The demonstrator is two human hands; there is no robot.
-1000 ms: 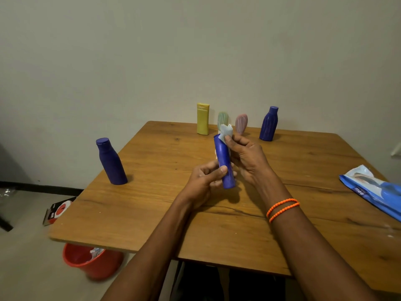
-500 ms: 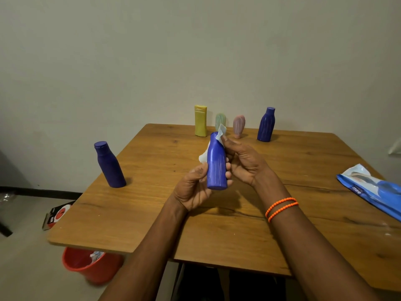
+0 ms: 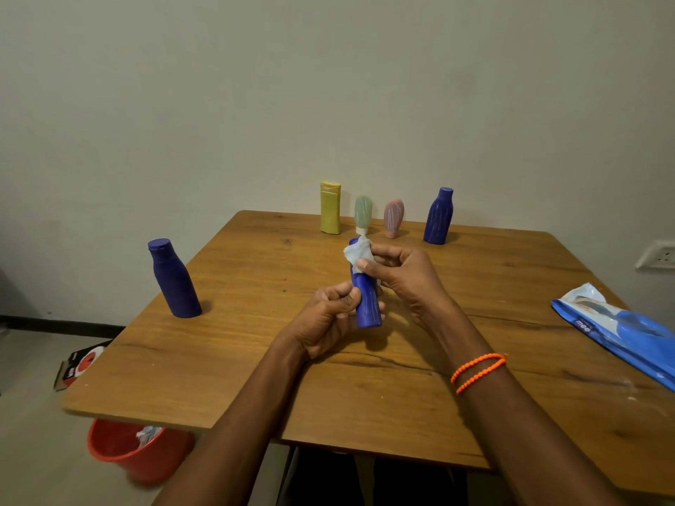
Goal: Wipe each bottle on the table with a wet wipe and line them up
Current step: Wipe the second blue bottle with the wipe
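Above the middle of the wooden table (image 3: 365, 396) I hold a blue ribbed bottle (image 3: 367, 304) upright. My left hand (image 3: 325, 323) grips its lower body. My right hand (image 3: 401, 275) pinches a white wet wipe (image 3: 358, 252) around the bottle's top. Along the far edge stand a yellow bottle (image 3: 330, 208), a green bottle (image 3: 362, 211), a pink bottle (image 3: 393, 218) and a dark blue ribbed bottle (image 3: 438, 217). Another dark blue bottle (image 3: 173, 279) stands alone near the left edge.
A blue wet-wipe pack (image 3: 621, 330) lies at the table's right edge. On the floor at the left sit a red bucket (image 3: 135, 454) holding used wipes and a small box (image 3: 78, 365). A wall socket (image 3: 657, 254) is on the right.
The bottle has turned in my left hand, and my right hand has brought the wipe up over the bottle's top.
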